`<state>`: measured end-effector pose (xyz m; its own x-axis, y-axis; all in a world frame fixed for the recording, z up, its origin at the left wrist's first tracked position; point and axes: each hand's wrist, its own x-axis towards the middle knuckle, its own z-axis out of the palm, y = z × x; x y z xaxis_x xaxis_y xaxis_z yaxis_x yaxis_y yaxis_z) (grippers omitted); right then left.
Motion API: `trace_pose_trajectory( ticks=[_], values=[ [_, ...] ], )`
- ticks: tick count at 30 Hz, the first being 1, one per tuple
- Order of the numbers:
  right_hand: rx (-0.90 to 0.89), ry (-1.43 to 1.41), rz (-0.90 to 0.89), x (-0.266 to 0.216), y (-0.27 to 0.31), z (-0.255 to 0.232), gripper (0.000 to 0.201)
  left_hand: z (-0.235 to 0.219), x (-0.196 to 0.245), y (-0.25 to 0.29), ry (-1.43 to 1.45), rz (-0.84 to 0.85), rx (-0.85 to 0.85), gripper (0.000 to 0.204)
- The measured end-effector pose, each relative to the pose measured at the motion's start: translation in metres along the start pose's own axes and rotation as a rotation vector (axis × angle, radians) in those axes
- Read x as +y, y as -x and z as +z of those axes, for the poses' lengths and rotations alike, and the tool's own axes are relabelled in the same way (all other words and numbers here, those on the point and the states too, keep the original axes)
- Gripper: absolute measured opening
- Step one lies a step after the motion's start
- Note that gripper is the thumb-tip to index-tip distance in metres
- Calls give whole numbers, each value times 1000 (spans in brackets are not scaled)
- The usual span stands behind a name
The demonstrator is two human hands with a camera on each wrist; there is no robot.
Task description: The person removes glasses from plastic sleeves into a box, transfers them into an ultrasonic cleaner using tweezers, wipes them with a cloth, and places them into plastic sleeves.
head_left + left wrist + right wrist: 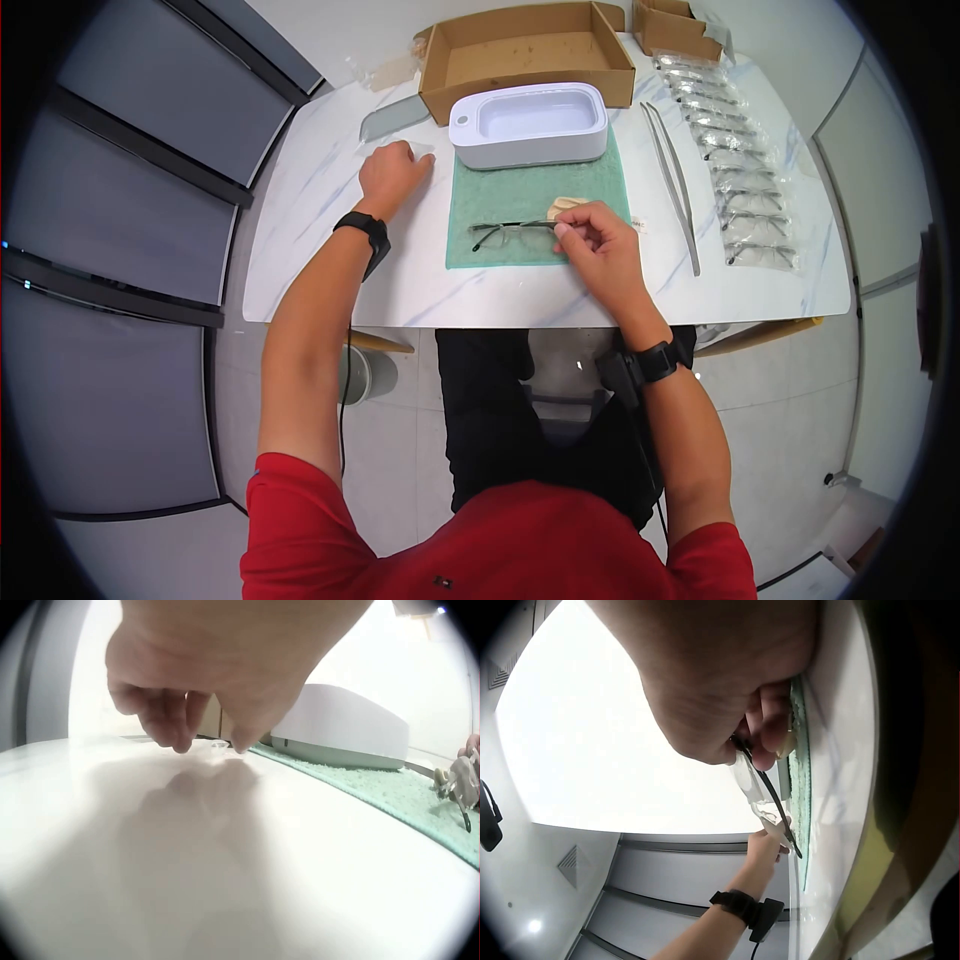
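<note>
Over the green towel (470,200), my right hand (606,250) pinches a pair of eyeglasses (512,228) at one end of the frame. Their dark temples point left, and the clear lenses hang below the fingers (761,742). My left hand (392,178) is low over the white table, left of the towel, fingers pointing down and thumb apart from them. A small clear plastic piece (217,744) shows near its fingertips. Just behind the towel's middle stands a white ultrasonic cleaner (530,152) with an uncovered basin. A beige cloth (565,205) lies beside the right hand, partly hidden.
A grey translucent lid (394,118) lies behind the left hand. At the back stands an open cardboard box (530,85). Long metal tweezers (672,185) lie right of the towel, then a row of bagged eyeglasses (745,185). A smaller carton (678,32) sits at the far right.
</note>
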<state>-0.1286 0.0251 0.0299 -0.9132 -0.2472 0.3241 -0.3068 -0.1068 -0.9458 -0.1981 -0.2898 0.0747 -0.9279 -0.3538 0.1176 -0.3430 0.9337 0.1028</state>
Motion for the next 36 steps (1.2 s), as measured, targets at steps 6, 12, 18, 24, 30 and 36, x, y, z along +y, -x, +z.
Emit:
trace_pose_trajectory(
  ticks=[6, 12, 18, 24, 30, 36],
  values=[
    [-17, -46, 46, 1, 0, 0, 8, 8, -17, 8, 26, 150, 109, 31],
    [1, -72, 84, -2, 0, 0, 9, 9, -24, 15, 41, 123, 74, 25],
    [6, -56, 100, -4, 2, 1, 12, 3, -33, 53, 338, 63, 17, 19],
    [-7, 75, 46, 0, 4, 2, 12, 2, -39, 98, 803, -3, -173, 24],
    [88, 39, -112, -22, 30, 27, 10, -1, -28, 128, 918, -7, -236, 20],
    [152, 214, -351, -45, 53, 52, 11, -9, -12, 144, 970, 42, -139, 21]
  ],
)
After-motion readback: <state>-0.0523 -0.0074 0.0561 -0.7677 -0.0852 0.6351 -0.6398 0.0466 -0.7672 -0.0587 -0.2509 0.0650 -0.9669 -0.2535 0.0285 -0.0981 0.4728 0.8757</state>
